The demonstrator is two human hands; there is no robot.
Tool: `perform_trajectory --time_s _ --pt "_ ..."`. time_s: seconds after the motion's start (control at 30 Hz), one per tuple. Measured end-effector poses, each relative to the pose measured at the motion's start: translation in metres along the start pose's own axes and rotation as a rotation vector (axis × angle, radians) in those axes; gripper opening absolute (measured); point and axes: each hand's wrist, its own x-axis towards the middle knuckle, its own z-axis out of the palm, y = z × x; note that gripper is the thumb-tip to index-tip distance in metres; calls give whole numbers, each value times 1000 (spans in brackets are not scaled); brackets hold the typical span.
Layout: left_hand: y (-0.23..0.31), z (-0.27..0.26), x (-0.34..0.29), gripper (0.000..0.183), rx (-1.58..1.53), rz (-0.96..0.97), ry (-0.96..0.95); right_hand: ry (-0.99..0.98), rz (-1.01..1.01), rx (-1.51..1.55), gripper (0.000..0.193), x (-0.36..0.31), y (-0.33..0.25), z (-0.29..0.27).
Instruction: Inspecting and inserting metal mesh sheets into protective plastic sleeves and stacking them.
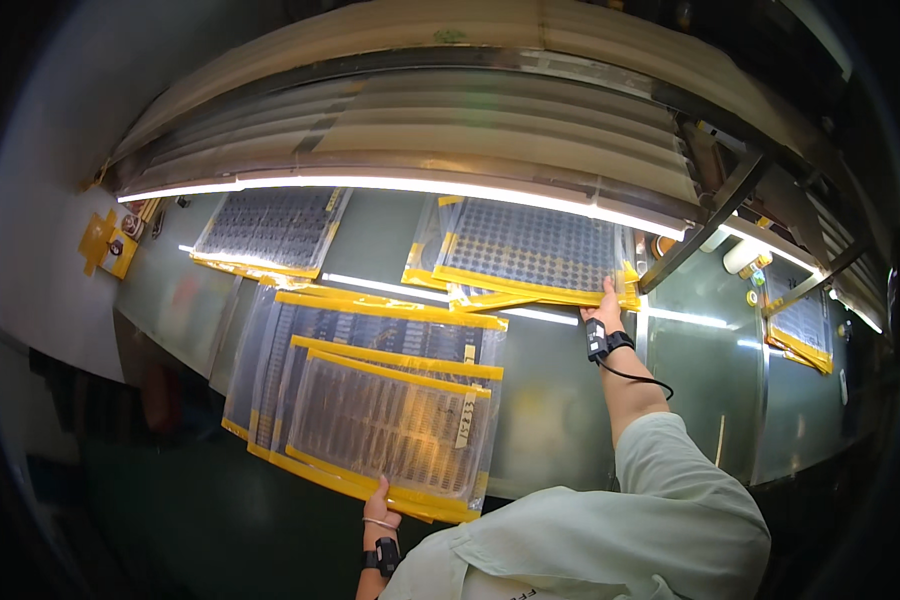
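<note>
My left hand [380, 505] pinches the near edge of a clear film sheet [380, 425] with yellow-taped edges and rows of small dark marks. That sheet tops a slanting, fanned stack of similar taped sheets [282, 325] at the table's front edge. Farther off to the right, my right hand [607, 305] is closed on the near right corner of a taped film sheet with dark dots [530, 240]. Its thumb lies on top and its other fingers are hidden below. More taped sheets [422, 250] show from under the dotted one.
Another stack of taped sheets [270, 228] lies at the back left. A light tube [410, 184] runs low along the shelf edge above the table [545, 400]. To the right stand a metal post [705, 220], tape rolls [755, 278] and further sheets [802, 325].
</note>
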Motion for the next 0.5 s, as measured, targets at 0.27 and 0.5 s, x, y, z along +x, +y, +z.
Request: perform_trajectory --time_s 0.27,0.5 --pt "1 12 -11 34 95 77 26 -274 -140 -178 15 0 -11 26" --pt "-24 39 -12 29 83 -89 -78 -331 -49 6 19 -116 65 38"
